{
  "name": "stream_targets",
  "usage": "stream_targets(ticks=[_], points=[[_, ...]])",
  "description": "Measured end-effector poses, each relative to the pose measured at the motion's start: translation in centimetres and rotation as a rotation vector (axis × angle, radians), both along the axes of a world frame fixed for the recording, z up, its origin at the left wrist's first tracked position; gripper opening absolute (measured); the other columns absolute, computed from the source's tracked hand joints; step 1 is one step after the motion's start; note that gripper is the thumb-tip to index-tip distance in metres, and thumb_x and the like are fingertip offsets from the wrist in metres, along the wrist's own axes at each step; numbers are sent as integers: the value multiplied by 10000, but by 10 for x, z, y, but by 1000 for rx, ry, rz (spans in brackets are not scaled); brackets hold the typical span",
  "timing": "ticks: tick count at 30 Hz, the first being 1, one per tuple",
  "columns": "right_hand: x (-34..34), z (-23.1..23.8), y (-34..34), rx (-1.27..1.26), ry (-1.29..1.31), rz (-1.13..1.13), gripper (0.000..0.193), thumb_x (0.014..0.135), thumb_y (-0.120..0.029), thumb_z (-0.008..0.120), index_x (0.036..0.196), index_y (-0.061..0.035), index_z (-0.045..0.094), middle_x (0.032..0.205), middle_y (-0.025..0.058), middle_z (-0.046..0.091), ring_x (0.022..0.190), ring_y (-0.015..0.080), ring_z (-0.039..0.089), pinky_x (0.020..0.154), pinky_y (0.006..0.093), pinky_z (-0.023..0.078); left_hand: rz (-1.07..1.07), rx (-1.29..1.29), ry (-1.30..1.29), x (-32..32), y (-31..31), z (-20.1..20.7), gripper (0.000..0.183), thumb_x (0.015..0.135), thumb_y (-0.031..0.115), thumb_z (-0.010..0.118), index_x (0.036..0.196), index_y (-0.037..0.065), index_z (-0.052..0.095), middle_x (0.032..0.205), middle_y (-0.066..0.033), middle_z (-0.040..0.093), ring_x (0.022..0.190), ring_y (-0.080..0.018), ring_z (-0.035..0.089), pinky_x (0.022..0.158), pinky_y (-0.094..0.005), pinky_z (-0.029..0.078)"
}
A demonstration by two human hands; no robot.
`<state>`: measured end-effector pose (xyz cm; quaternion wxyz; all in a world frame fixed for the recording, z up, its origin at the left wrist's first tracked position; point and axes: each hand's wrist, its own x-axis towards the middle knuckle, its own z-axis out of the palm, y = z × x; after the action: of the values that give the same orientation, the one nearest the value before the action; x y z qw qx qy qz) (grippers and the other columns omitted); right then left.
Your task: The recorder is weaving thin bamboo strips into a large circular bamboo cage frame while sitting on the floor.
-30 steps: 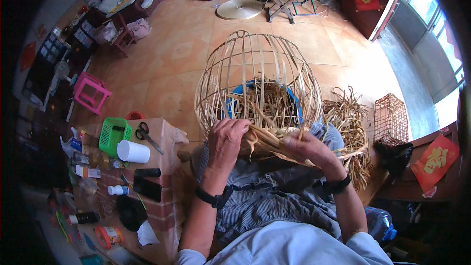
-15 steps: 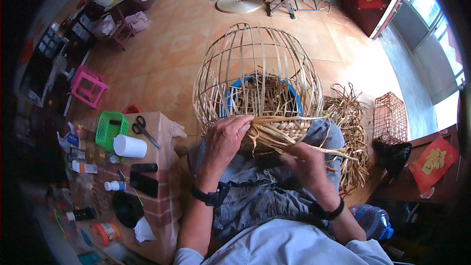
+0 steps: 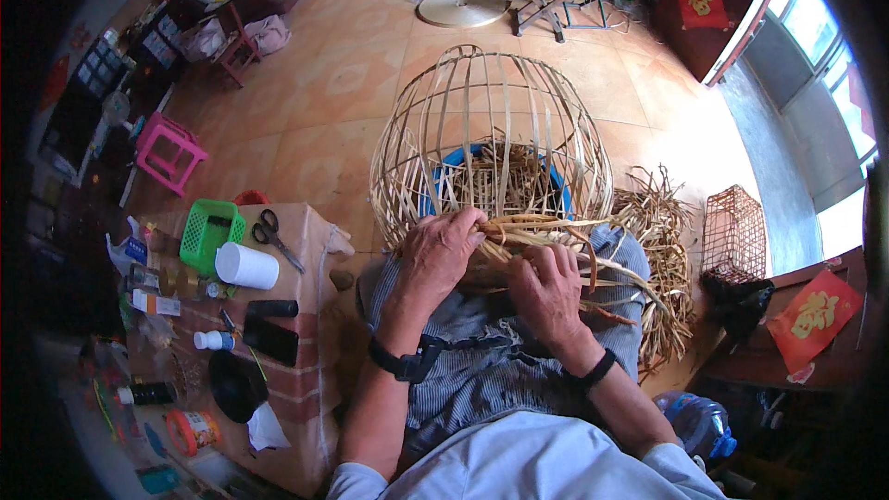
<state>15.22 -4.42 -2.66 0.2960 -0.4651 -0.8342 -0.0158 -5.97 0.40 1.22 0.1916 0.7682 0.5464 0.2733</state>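
A large dome-shaped basket frame [image 3: 505,97] of thin ribs rests against my knees, its near edge in my lap. Long dried plant strips [image 3: 546,228] run across that edge in a loose bundle. My left hand [image 3: 437,255] pinches the strips at the left end of the bundle, thumb and fingers pressed together. Lower and to the right, my right hand [image 3: 548,292] has its fingers curled round some strips, whose tails trail off to the right. Beyond my hands, partly seen through the ribs, stands a blue basin [image 3: 565,190] with short dried pieces in it.
More dried strips [image 3: 669,287] are heaped on the floor at the right, near a wire cage [image 3: 734,233]. To my left, a cloth-covered table [image 3: 306,315] holds scissors [image 3: 276,239], a green basket [image 3: 211,233] and a white cylinder [image 3: 247,266]. A pink stool [image 3: 170,154] stands farther off.
My right hand, blurred before, has moved up and left, closer to my left hand, and is closed on strips. My left hand keeps its pinch on the bundle. The view has shifted slightly.
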Motion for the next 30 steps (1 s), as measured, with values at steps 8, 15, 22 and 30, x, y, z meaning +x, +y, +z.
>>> stream_targets(ticks=[8,15,22,30], points=[[-12,-21,-29,-556,413,-14,165,995,-79,679,1072,-31,541,763,260,655,744,500,677,616,556,528,70,-65,-203,0,9,-4,178,936,198,804,1074,91,766,925,-146,786,873,-365,760,762,-447,587],[-3,-4,-44,-550,234,60,277,967,-137,702,1174,-80,527,858,232,693,775,472,705,617,556,541,80,-23,-199,-3,13,-15,187,887,194,853,1019,70,803,922,-128,798,856,-315,781,773,-388,592],[2,-10,2,-211,18,-114,318,899,-111,733,1154,-48,552,974,180,697,891,411,728,706,504,581,62,-70,-238,-5,13,-20,155,924,221,810,1017,97,819,977,-101,811,938,-307,763,946,-417,532],[5,2,-28,-873,526,127,224,1032,-137,685,1087,-8,511,857,141,611,736,282,622,652,443,528,-148,156,-10,-21,-7,-16,447,901,62,742,1346,106,734,1260,-143,766,1173,-349,710,1041,-432,513]])
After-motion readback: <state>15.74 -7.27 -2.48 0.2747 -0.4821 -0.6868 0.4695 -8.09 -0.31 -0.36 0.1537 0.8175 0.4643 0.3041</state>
